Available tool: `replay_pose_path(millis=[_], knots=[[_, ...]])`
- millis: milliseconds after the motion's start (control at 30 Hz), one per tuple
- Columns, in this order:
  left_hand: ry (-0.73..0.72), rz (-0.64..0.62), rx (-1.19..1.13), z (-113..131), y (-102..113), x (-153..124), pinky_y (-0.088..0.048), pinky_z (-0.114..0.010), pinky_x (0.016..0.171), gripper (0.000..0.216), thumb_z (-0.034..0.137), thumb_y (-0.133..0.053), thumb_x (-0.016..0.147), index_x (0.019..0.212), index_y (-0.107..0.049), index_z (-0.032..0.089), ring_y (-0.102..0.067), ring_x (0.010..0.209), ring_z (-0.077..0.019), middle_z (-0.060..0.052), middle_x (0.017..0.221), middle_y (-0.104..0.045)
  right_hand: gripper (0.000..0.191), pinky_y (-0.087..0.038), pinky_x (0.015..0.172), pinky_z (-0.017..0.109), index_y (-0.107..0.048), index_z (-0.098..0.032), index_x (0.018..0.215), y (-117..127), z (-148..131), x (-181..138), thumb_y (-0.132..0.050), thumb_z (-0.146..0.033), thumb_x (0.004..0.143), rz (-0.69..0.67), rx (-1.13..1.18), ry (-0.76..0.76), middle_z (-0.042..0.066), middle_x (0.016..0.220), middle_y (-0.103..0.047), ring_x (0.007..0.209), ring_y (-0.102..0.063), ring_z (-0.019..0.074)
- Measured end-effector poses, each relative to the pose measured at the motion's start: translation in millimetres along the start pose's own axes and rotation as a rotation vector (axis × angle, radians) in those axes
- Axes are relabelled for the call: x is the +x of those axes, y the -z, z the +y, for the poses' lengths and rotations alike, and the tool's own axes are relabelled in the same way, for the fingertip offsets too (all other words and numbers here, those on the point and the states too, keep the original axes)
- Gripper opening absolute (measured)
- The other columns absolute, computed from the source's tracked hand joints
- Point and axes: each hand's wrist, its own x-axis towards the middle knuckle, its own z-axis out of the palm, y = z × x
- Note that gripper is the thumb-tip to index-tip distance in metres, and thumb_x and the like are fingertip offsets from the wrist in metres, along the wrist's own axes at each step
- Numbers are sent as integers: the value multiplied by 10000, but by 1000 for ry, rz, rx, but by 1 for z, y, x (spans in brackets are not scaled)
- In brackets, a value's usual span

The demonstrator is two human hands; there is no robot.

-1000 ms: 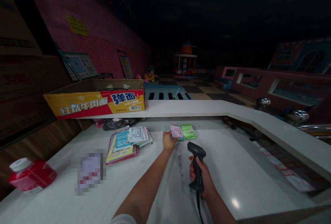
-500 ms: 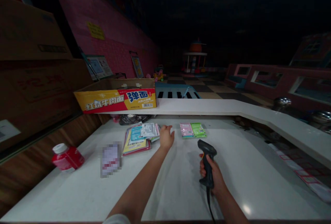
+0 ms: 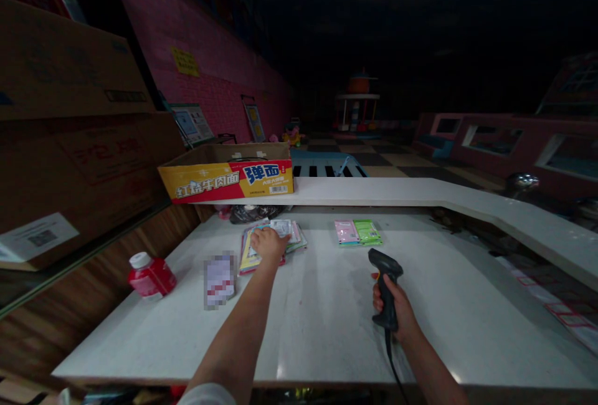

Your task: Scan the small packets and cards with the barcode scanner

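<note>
My left hand (image 3: 268, 243) is on a loose stack of flat, colourful packets (image 3: 251, 258) at the left middle of the white counter. Its thumb points right, its fingers reach over the upper packets, and it hides part of them. Black and gun-shaped, a handheld barcode scanner (image 3: 387, 293) is gripped upright in my right hand (image 3: 402, 314). From its handle a cable runs down past the counter's front edge. Beyond the scanner, a pink packet (image 3: 346, 231) and a green packet (image 3: 367, 232) lie side by side, apart from the stack.
At the left stand a red bottle with a white cap (image 3: 152, 276) and a blurred-out item (image 3: 219, 279). A yellow and red carton (image 3: 228, 179) sits on the raised ledge (image 3: 369, 190) along the back. Large brown boxes (image 3: 88, 156) are stacked at far left.
My left hand has moved left from beside the stack onto it, covering the light-blue packet. My right hand still holds the scanner. The whole view has shifted slightly.
</note>
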Motion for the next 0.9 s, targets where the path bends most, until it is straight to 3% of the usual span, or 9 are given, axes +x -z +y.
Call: replay_pose_path(millis=[233, 300, 433, 533, 633, 800, 900], knots=[[96, -100, -145, 0, 11, 13, -430, -402, 859, 681, 417, -800, 630, 1151, -541, 64, -590, 1082, -371, -241, 1103, -648, 501, -344, 353, 175, -638, -151, 898, -5, -3, -1, -814, -532, 624, 10, -18, 21, -39, 540, -561, 384, -452, 72], [88, -141, -256, -1, 14, 18, -448, -371, 818, 612, 345, -786, 656, 1155, -546, 83, -627, 1029, -338, -205, 1059, -679, 502, -345, 355, 174, -637, -151, 902, -4, -4, -2, -811, -534, 628, 8, -18, 20, -39, 542, -560, 388, -454, 71], [18, -105, -590, -1, 10, 19, -458, -311, 743, 430, 273, -739, 653, 1042, -632, 127, -653, 937, -277, -116, 956, -710, 489, -351, 362, 170, -633, -154, 927, -3, -3, -1, -797, -527, 656, 1, -14, 15, -41, 549, -557, 402, -461, 71], [-52, -225, -956, 1, -3, 2, -449, -282, 632, 278, 337, -698, 652, 838, -678, 131, -644, 738, -227, -50, 745, -682, 485, -355, 366, 168, -628, -156, 939, -1, -1, 0, -790, -525, 670, -3, -10, 16, -40, 553, -559, 408, -461, 70], [-30, -430, -1270, 1, -19, -29, -445, -264, 564, 360, 422, -717, 612, 811, -681, 125, -603, 619, -180, -22, 669, -653, 490, -357, 366, 167, -624, -157, 942, 1, 0, 1, -791, -527, 668, -2, -5, 13, -39, 555, -561, 408, -460, 70], [163, -594, -1541, 3, -41, -75, -503, -284, 585, 481, 409, -814, 533, 905, -660, 145, -645, 678, -184, -55, 826, -708, 471, -366, 367, 170, -629, -155, 930, 1, 0, 1, -797, -510, 670, 4, 5, 15, -34, 556, -565, 411, -462, 74], [199, -636, -1671, 12, -50, -89, -539, -326, 651, 535, 334, -854, 501, 959, -642, 157, -677, 765, -216, -80, 927, -723, 463, -367, 365, 168, -633, -156, 921, -1, -1, 0, -801, -504, 666, 12, 12, 12, -35, 554, -564, 408, -460, 72]])
